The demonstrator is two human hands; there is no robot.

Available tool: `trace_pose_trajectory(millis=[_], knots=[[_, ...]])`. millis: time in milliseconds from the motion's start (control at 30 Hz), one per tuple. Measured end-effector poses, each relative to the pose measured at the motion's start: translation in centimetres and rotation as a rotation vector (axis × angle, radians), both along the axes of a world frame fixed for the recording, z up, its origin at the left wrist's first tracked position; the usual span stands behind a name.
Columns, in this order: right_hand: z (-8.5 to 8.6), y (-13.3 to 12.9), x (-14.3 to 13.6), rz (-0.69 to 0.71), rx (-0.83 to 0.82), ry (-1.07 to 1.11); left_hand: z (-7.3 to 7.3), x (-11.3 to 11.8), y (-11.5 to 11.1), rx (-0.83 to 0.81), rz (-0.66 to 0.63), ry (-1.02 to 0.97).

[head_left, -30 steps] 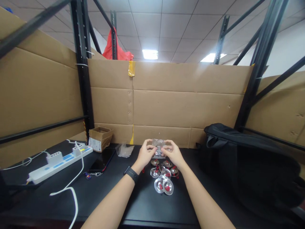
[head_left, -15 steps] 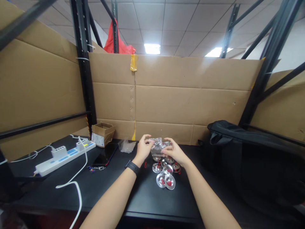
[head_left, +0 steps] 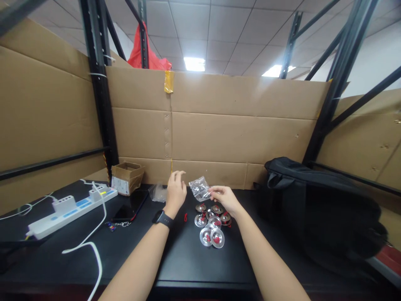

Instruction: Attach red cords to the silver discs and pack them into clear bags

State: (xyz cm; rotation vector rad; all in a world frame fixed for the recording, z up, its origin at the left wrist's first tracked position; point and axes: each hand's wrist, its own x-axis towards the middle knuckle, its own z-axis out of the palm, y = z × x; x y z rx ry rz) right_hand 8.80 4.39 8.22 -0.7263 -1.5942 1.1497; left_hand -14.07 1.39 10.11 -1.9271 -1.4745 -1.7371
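Note:
A crinkled clear plastic bag [head_left: 199, 189] is pinched at its lower right corner by my right hand [head_left: 226, 199]. My left hand [head_left: 176, 191] is raised to the left of that bag, apart from it, its fingers extended and holding nothing. Below the bag lies a cluster of small silver finger cymbals [head_left: 217, 238] with red cords, several of them overlapping. A small red cord loop [head_left: 185, 217] rests by itself to the left of the cymbals. Behind my left hand, another clear plastic bag [head_left: 157, 193] lies on the black table [head_left: 184, 261], partly hidden.
A black backpack [head_left: 316, 213] fills the right side. On the left are a white power strip [head_left: 73, 213] with a trailing white cable [head_left: 97, 255], a dark phone [head_left: 130, 207], a keychain [head_left: 117, 225] and a small open cardboard box [head_left: 128, 177]. Cardboard panels [head_left: 213, 133] enclose the table.
My left hand has let go of the clear plastic bag and moved left. The bag now hangs from my right hand alone. The view has shifted slightly to the right.

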Motion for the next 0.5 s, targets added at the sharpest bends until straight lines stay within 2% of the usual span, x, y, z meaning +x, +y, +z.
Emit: trace_pose_trajectory(millis=[67, 167, 233, 333, 500], knots=[[0.0, 0.1, 0.1, -0.016, -0.021, 0.032, 0.5, 0.4, -1.0, 0.022, 0.031, 0.227], [0.0, 0.3, 0.2, -0.043, -0.036, 0.051, 0.8, 1.8, -2.1, -0.042, -0.043, 0.43], [0.2, 0.4, 0.2, -0.039, -0.054, 0.067, 0.8, 2.8, -2.6, -0.054, -0.038, 0.46], [0.3, 0.4, 0.1, 0.024, -0.092, 0.09, 0.8, 4.0, -3.0, -0.013, 0.044, 0.45], [0.4, 0.1, 0.1, 0.087, -0.05, 0.056, 1.0, 4.0, -3.3, 0.033, 0.1, 0.435]])
